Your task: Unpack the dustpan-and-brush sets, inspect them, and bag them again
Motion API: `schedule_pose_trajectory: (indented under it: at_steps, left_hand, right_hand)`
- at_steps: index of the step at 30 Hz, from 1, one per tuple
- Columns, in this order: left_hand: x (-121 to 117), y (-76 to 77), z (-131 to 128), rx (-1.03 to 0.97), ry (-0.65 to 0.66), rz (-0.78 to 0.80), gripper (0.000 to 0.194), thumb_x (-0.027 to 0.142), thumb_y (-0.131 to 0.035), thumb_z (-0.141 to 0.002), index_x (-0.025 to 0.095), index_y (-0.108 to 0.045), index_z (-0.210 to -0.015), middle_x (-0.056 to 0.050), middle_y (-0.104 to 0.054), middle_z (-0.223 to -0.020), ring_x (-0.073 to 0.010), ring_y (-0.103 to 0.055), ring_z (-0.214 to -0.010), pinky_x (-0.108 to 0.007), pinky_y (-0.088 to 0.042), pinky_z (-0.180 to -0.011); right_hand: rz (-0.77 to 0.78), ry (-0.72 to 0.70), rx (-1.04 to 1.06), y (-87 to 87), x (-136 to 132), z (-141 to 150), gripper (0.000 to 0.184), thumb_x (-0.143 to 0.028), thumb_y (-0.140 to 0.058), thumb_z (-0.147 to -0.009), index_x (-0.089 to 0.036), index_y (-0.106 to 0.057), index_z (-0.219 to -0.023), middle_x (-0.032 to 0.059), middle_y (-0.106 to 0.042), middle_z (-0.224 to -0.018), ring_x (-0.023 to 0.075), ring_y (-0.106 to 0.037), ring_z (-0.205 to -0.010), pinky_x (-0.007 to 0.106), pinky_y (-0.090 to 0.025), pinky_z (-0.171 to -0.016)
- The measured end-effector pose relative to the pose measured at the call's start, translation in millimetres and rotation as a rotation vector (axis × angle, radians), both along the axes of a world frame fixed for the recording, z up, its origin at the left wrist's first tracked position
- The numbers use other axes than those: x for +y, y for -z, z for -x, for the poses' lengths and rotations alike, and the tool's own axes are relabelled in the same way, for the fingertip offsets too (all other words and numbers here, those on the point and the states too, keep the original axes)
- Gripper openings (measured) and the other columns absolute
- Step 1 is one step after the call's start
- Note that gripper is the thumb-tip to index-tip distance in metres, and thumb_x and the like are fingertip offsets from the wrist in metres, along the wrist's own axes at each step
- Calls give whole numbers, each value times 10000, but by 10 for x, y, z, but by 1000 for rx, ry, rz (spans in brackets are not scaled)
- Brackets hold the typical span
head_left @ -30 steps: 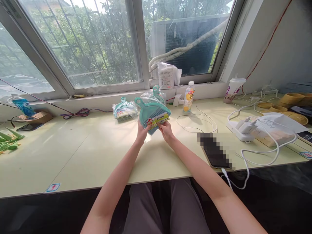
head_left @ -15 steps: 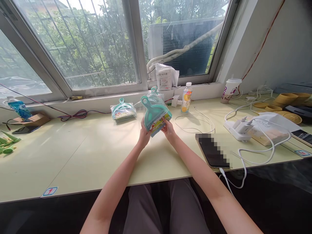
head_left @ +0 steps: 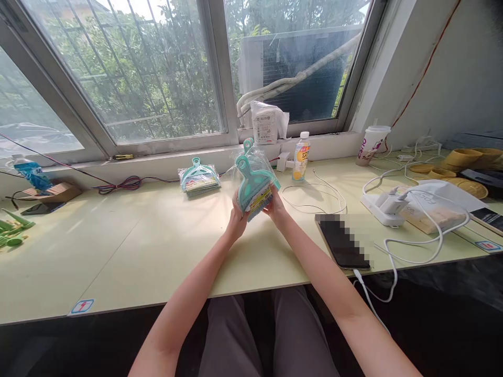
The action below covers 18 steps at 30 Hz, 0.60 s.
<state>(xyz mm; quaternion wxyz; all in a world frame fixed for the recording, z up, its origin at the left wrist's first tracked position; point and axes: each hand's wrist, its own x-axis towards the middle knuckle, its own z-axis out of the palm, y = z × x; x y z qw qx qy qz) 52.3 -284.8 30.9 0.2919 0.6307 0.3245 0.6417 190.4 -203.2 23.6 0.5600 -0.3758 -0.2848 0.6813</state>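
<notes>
Between my two hands is a teal dustpan and brush set (head_left: 254, 180) in clear plastic wrap, held upright and a little tilted above the table. It has blue bristles at its lower edge and a yellow printed label. My left hand (head_left: 238, 215) is closed on its lower left side. On the lower right my right hand (head_left: 275, 204) grips it, some fingers hidden behind the set. A second teal handle (head_left: 248, 143) shows just behind it. To the left, more wrapped dustpan sets (head_left: 199, 178) lie stacked near the window sill.
A drink bottle (head_left: 301, 157) and a white wrapped packet (head_left: 265, 125) stand behind. On the right are a phone (head_left: 341, 243), a power strip (head_left: 387, 209) with white cables, and a cup (head_left: 371, 145). A blue-labelled bottle (head_left: 33, 175) is far left.
Both hands have turned the dustpan set to a steeper, more sideways angle and shifted it slightly right. The stacked sets stay in place on the table.
</notes>
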Motion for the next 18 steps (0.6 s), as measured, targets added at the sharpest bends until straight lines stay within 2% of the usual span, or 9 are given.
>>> schedule_pose_trajectory:
  at_steps: [2, 4, 7, 11, 14, 16, 18]
  left_hand:
    - [31, 30, 34, 1, -39, 2, 719, 307, -698, -788, 316, -380, -1433, -36, -452, -1459, -297, -382, -1371, -435, -325, -1135]
    - [63, 51, 81, 8, -95, -4, 733, 309, -677, -809, 296, -338, -1458, -49, -424, -1479, -296, -353, -1389, -419, -306, -1145]
    - [87, 55, 136, -20, -149, -7, 752, 326, -671, -816, 273, -306, -1472, -60, -416, -1483, -298, -317, -1408, -394, -298, -1147]
    - [63, 42, 136, 14, -179, 2, 743, 365, -660, -831, 252, -300, -1472, -86, -399, -1496, -299, -348, -1389, -381, -316, -1130]
    - [54, 42, 117, 24, -188, 16, 773, 406, -606, -872, 283, -182, -1507, -99, -361, -1523, -273, -356, -1389, -399, -318, -1128]
    - [68, 46, 117, 5, -156, 37, 810, 421, -612, -867, 305, -141, -1515, -101, -380, -1514, -269, -343, -1400, -417, -333, -1120]
    - [96, 54, 123, -17, -64, 89, 862, 415, -671, -824, 313, -159, -1510, -106, -434, -1477, -286, -377, -1378, -448, -369, -1096]
  right_hand:
    - [-56, -46, 29, -18, -20, -2, 456, -680, -577, -770, -266, -641, -950, 18, -731, -915, 200, -690, -832, 348, -571, -717]
    - [-176, -131, 88, -26, -48, 7, 432, -635, -618, -766, -260, -647, -979, 20, -729, -970, 200, -689, -885, 343, -571, -757]
    - [-351, -219, 136, -10, -83, 39, 401, -468, -768, -692, -239, -656, -1002, 26, -718, -1051, 205, -676, -958, 338, -563, -824]
    - [-364, -91, 101, 41, -83, 81, 414, -326, -849, -594, -212, -658, -943, 46, -722, -1021, 242, -672, -954, 388, -562, -829]
    - [-332, -2, 92, 66, -52, 83, 401, -294, -862, -567, -204, -652, -898, 48, -722, -983, 252, -671, -939, 405, -566, -813]
    - [-316, 46, 105, 68, -31, 73, 396, -277, -864, -560, -206, -647, -884, 40, -721, -975, 247, -671, -932, 406, -568, -816]
    - [-307, 74, 122, 59, -17, 59, 387, -268, -865, -556, -206, -644, -868, 38, -720, -965, 242, -671, -925, 405, -570, -819]
